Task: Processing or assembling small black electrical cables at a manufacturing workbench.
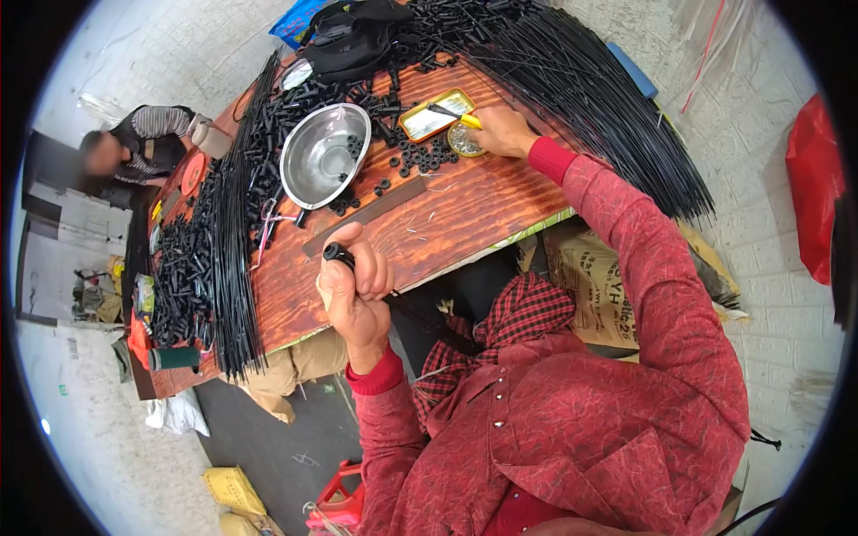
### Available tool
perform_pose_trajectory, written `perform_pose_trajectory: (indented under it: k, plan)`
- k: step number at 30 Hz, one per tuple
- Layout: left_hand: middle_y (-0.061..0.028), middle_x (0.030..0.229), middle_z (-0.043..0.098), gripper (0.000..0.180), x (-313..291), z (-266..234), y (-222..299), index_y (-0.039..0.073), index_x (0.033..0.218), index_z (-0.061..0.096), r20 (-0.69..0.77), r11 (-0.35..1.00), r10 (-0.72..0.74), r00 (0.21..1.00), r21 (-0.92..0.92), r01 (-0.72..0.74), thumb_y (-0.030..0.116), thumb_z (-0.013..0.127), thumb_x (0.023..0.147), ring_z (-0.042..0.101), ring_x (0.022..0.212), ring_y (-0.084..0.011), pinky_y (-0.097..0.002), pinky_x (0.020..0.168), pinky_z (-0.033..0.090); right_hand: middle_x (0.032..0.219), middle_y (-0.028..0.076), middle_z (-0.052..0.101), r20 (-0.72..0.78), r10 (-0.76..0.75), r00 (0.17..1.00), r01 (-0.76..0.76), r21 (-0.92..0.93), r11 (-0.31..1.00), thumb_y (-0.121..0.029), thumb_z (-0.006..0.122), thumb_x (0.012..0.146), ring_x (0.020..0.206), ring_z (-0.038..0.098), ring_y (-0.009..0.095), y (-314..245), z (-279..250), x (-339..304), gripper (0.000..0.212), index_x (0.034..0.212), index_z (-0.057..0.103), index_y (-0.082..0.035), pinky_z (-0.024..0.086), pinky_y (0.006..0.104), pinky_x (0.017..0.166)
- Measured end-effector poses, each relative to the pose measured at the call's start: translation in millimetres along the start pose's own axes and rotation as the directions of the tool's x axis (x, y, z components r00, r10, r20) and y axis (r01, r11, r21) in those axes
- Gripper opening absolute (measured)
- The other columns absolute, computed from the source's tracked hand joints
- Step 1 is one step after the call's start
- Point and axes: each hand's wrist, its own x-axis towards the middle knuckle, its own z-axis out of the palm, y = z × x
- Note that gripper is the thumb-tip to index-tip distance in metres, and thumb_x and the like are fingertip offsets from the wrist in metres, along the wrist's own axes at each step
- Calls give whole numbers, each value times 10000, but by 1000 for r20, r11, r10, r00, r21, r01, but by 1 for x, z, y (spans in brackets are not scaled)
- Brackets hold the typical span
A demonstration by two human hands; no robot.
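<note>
My left hand (359, 279) is closed around a short black tube (338, 254), held upright near the table's front edge with its round end showing. Thin black rods trail below that hand; whether they join the tube I cannot tell. Farther right, my right hand (503, 132) grips a tool with a yellow handle and a dark, slim end (444, 111). The tool's dark end lies over a shallow yellow-rimmed tray (420, 120). Just under the right hand sits a small round tin (461, 140) of tiny pale pieces. Several black rings (427, 157) lie beside it.
A steel bowl (291, 171) holds a few black rings. Long black rods (581, 85) are heaped at the right, with another bundle (234, 268) at the left. Black tubes (183, 290) crowd the table (357, 299). A flat brown strip (371, 214) lies in front. Another person (156, 143) sits far left.
</note>
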Motion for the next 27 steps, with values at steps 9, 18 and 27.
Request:
perform_pose_trajectory:
  k: [9, 18, 27]
  plan:
    - [33, 665, 352, 502, 0, 8, -4, -56, 1275, 496, 28, 1000, 9, 1000, -25, -9, 367, 533, 1008, 292, 539, -46, -211, 472, 242, 688, -58, 477, 318, -196, 927, -289, 943, 164, -182, 595, 970, 591, 401, 31, -56, -53, -43, 114, 941, 570, -74, 338, 190, 519]
    - [33, 682, 363, 489, -8, 26, -5, -52, 1287, 487, 50, 996, 22, 998, 86, -26, 361, 497, 1026, 295, 547, -43, -205, 479, 248, 666, -42, 448, 262, -467, 845, -252, 964, 85, -307, 640, 958, 545, 389, 44, -135, -100, -101, 279, 998, 551, -46, 315, 200, 494]
    - [46, 662, 363, 362, -14, 43, 2, -27, 1234, 526, -68, 966, 60, 996, 256, -41, 262, 532, 1015, 294, 525, -43, -207, 476, 260, 695, -23, 527, 29, -422, 906, 125, 935, 333, -278, 629, 965, 615, 489, 48, -171, -113, -130, 248, 919, 603, -35, 392, 217, 545]
